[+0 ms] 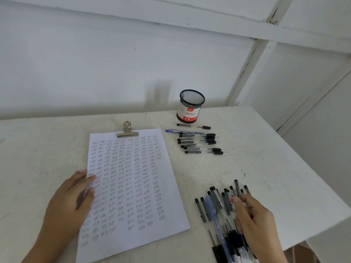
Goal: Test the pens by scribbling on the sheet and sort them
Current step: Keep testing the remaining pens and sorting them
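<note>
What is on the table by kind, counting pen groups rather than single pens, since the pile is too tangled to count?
Written sheet: 1
Bulldog clip: 1
Mesh pen cup: 1
Pen groups: 2, the far row and the near pile
Lone pen lying beside the cup: 1
Total: 6

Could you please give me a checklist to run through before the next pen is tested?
1. Left hand steadying the sheet: ok, flat on its left edge.
2. Blank space for a scribble: ok, the sheet's lower right is bare.
3. Right hand has one pen singled out: cannot tell; it is curled over the near pile.
4. Sorted row apart from that pile: ok.
5. Clip on the sheet's top edge: ok.
</note>
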